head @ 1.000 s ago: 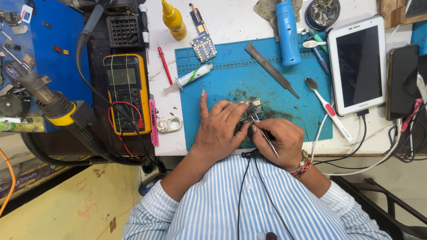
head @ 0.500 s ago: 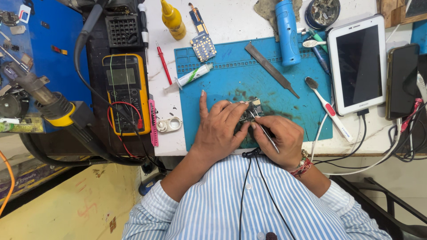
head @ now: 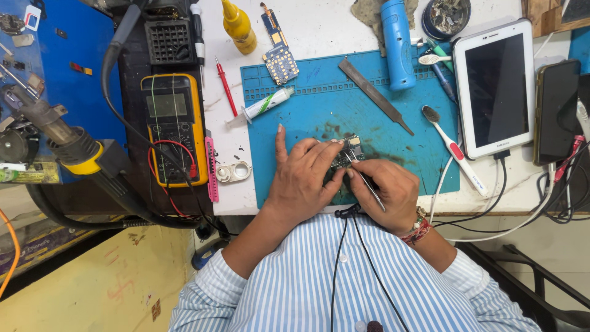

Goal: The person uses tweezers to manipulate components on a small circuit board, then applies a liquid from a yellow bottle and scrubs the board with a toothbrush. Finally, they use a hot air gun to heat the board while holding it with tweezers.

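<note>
A small circuit board [head: 350,152] lies on the blue work mat [head: 319,107]. My left hand [head: 301,178] presses down on the board's left side, index finger stretched out over the mat. Just right of it, my right hand [head: 384,190] grips thin metal tweezers [head: 362,178] whose tip touches the board. Both hands partly hide the board.
On the mat lie a metal file [head: 375,95], a syringe tube [head: 267,103], a second circuit board [head: 279,58] and a toothbrush [head: 452,147]. A yellow multimeter [head: 172,129] sits left, a white tablet [head: 498,86] and dark phone [head: 556,110] right. A yellow bottle [head: 239,27] and blue cylinder [head: 396,43] stand behind.
</note>
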